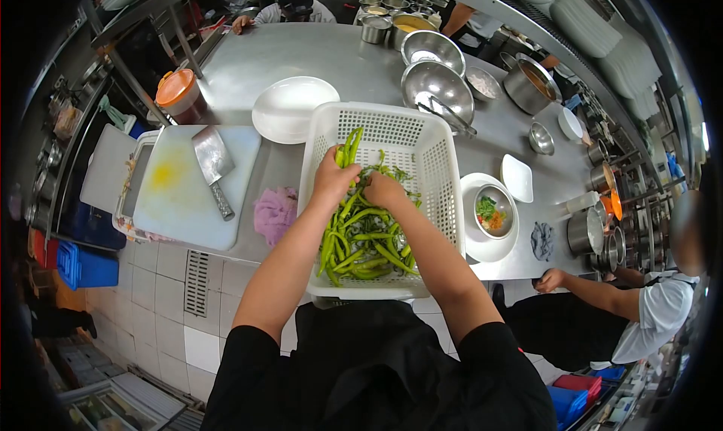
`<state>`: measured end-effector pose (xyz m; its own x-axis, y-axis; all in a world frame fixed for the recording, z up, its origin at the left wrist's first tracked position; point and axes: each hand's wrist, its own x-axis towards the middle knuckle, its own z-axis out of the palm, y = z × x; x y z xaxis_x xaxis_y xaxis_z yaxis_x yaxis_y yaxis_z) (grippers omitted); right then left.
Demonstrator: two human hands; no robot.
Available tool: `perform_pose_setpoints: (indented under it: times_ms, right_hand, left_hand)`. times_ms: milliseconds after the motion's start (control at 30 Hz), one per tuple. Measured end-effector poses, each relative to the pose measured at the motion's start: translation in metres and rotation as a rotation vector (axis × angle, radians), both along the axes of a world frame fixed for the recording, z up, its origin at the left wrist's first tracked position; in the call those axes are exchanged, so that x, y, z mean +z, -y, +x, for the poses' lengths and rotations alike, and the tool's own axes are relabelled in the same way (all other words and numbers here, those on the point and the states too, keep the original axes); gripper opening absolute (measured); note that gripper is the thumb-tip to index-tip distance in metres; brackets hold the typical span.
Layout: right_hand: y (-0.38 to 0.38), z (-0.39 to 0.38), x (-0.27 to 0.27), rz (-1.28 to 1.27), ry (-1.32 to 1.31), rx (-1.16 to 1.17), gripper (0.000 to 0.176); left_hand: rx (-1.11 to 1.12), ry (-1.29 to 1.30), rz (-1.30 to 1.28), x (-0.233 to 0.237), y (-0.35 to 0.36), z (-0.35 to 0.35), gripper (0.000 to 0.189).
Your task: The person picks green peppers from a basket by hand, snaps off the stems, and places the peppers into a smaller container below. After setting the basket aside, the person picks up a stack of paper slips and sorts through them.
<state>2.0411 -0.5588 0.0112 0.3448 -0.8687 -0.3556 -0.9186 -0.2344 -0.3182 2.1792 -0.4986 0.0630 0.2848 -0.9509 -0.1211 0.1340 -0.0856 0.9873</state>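
Note:
A white plastic basket (444,175) stands right in front of me at the counter's edge. Long green chili peppers (369,243) lie heaped in its near half, with small green stem bits (403,176) behind them. My left hand (331,176) is closed around a few green chilies (350,146) that stick up past its fingers. Close beside it, my right hand (384,191) reaches into the heap with its fingers pinched together and pointing down. What those fingertips hold, if anything, is hidden by the hand.
Left are a cutting board (169,212) with a cleaver (215,163), a pink cloth (276,214) and a lidded tub (181,96). An oval plate (295,108) and steel bowls (438,84) sit behind the basket. A bowl of chopped vegetables (493,214) stands right. A person (640,310) stands at right.

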Motion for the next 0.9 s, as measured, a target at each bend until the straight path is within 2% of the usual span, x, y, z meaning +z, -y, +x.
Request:
perform_pose_setpoints:
  times_ms: [167, 233, 367, 567, 667, 733, 767, 833, 900]
  right_hand:
    - [-0.002, -0.002, 0.006, 0.022, -0.011, -0.027, 0.042]
    - [-0.001, -0.003, -0.006, -0.097, 0.024, -0.027, 0.042]
    - [0.008, -0.008, -0.007, -0.009, 0.022, 0.040, 0.043]
    - [-0.005, 0.004, -0.004, -0.134, -0.024, 0.008, 0.041]
    - [0.010, -0.012, 0.003, -0.145, -0.005, -0.007, 0.030]
    - [0.026, -0.028, 0.027, 0.179, 0.330, -0.128, 0.023]
    - [0.028, -0.030, 0.036, 0.183, 0.325, -0.134, 0.023]
    - [0.023, -0.036, 0.061, 0.355, 0.771, -0.210, 0.016]
    - [0.010, -0.027, 0.083, 0.340, 0.780, -0.188, 0.015]
  left_hand:
    - [-0.001, 0.005, 0.030, 0.005, 0.000, -0.002, 0.045]
    - [-0.022, -0.024, 0.022, 0.003, -0.001, -0.002, 0.045]
    - [-0.024, -0.014, 0.011, -0.001, 0.001, -0.002, 0.044]
    - [-0.033, -0.010, 0.021, 0.003, 0.000, -0.003, 0.041]
    - [-0.030, -0.042, 0.037, 0.004, -0.002, -0.002, 0.042]
    - [-0.100, -0.027, 0.063, -0.003, 0.002, 0.000, 0.035]
    - [-0.106, -0.031, 0.068, -0.007, 0.004, 0.001, 0.035]
    - [-0.245, -0.065, 0.013, -0.013, 0.006, 0.001, 0.041]
    - [-0.291, -0.030, -0.032, -0.010, 0.006, -0.008, 0.041]
